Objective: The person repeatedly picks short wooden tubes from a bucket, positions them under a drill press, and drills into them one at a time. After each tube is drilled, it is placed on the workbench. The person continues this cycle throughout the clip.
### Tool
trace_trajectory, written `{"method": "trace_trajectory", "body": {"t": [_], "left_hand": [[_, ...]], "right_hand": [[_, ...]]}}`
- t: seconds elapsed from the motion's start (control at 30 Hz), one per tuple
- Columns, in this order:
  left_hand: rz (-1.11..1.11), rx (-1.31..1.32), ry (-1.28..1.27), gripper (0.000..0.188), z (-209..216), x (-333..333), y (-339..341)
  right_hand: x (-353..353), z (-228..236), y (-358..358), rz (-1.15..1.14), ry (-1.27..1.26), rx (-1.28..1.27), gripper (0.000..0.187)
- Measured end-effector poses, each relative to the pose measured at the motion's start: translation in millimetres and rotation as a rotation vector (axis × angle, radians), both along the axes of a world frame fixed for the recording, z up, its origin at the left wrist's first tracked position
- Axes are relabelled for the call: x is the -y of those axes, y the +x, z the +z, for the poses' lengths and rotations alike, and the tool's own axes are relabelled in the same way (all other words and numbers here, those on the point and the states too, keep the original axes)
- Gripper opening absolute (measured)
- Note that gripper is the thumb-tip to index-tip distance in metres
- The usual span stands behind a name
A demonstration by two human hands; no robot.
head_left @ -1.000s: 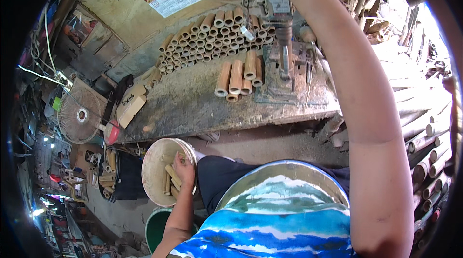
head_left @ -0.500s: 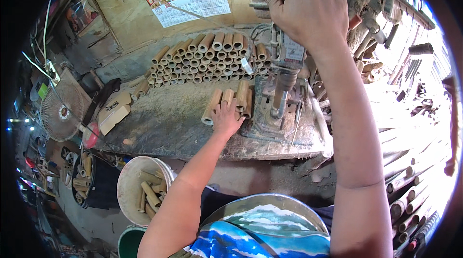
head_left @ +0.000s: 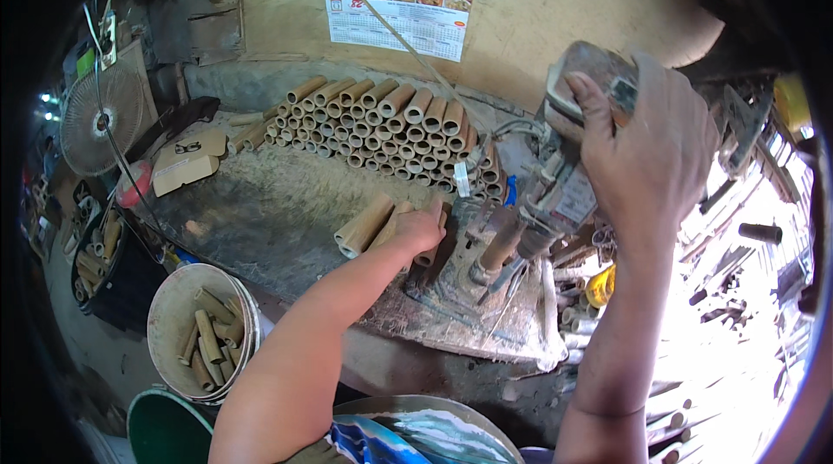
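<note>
My right hand [head_left: 655, 139] grips the top of a dusty power drill [head_left: 568, 195] fixed upright in a stand, thumb on one side and fingers over the other. A bamboo tube [head_left: 501, 249] stands in the stand below the drill's nose. Left of the stand, my left hand [head_left: 419, 228] is closed over one of a few short bamboo tubes [head_left: 364, 225] lying on the bench; one finger points forward along it, and the other fingertips are partly hidden. Behind them is a neat stack of cut bamboo tubes [head_left: 373, 130], open ends facing me.
A white bucket [head_left: 160, 316] of bamboo pieces stands below the bench [head_left: 252, 212], with a green bucket [head_left: 143, 421] nearer me. At left are a fan [head_left: 102, 121] and cardboard with eyeglasses [head_left: 186, 160]. Bamboo poles [head_left: 668, 421] lie at lower right; a calendar [head_left: 399, 17] hangs behind.
My view has shifted and tilted, so the bench sits differently. My left hand, earlier spread on the tubes, now closes over one further right. My right hand stays on the drill.
</note>
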State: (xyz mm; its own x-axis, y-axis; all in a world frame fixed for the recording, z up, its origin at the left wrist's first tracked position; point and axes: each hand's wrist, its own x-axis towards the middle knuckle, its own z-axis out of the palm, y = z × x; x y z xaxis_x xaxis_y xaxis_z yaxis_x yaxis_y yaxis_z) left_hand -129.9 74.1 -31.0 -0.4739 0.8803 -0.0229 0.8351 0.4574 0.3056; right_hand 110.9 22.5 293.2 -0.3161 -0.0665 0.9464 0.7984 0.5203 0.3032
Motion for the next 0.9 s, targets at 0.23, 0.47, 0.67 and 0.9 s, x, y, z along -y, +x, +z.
{"method": "trace_trajectory", "body": {"t": [0.23,0.47,0.67,0.9], "left_hand": [[-0.113,0.217,0.419,0.064,38.3,-60.8,-26.2],[-0.098,0.655,0.746,0.066,5.6,-220.5,-34.6],[0.141,0.738,0.975,0.068,-36.9,-314.7,-49.2],[0.278,0.700,1.079,0.071,-96.8,-361.7,-110.5]], "right_hand": [[-0.7,-1.1,-0.8,0.063,0.065,0.037,0.056],[-0.2,-0.5,-2.9,0.116,0.022,0.046,0.055],[-5.8,-3.3,-1.0,0.094,0.012,0.060,0.056],[-13.0,-2.8,3.1,0.205,0.018,0.113,0.052]]}}
